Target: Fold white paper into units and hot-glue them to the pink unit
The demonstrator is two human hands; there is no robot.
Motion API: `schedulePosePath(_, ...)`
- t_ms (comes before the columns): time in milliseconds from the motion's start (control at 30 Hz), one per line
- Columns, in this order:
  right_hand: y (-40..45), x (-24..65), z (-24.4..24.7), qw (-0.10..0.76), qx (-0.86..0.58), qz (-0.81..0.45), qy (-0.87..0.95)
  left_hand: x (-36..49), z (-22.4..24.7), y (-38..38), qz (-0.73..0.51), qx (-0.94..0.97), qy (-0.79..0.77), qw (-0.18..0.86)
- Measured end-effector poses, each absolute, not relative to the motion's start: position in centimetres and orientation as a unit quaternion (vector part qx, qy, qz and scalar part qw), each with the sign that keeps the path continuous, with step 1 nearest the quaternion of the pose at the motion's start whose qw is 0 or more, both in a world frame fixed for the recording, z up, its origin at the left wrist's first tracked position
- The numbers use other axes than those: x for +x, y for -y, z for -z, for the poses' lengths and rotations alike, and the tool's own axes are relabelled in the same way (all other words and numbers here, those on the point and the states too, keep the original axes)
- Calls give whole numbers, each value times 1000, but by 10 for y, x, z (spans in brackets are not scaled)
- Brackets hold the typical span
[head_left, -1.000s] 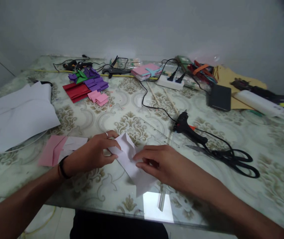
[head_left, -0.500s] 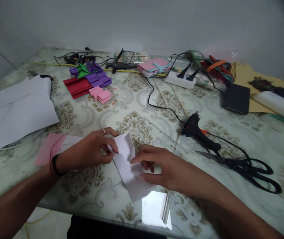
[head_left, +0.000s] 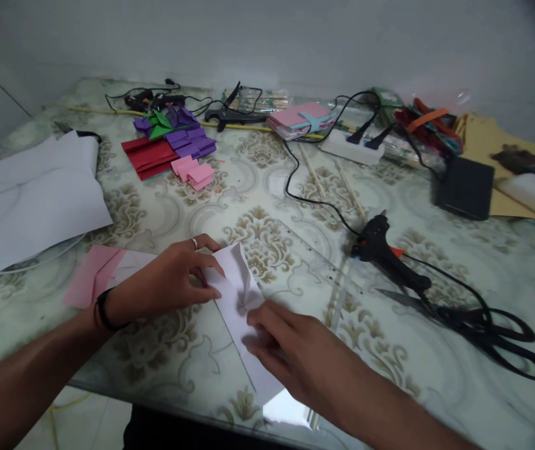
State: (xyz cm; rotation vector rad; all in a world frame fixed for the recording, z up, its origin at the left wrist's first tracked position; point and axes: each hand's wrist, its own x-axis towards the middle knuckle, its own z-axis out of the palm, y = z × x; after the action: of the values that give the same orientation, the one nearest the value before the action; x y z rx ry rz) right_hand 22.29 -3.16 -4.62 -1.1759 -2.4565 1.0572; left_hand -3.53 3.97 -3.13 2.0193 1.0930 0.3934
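White sheets [head_left: 37, 206] lie at the left edge of the bench [head_left: 234, 206]. Near the front edge, the left hand [head_left: 169, 281] pinches the left side of a folded white paper [head_left: 232, 306]; the right hand [head_left: 302, 350] touches its fold, gripping or not I cannot tell, with black scissors [head_left: 464, 331] farther right.

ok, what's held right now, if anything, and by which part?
Folded white paper: the left hand touches its upper left edge, the right hand its lower right, by the fold. Pinched or merely pressed: can't tell.
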Motion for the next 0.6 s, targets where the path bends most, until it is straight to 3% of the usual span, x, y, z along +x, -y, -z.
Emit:
schedulePosePath(233, 25, 205, 64, 236, -454, -315, 800, -35, 30, -39, -177, 804, -413, 389)
schedulePosePath(600, 21, 197, 70, 251, -448, -203, 834, -33, 21, -29, -182, 839, -371, 353)
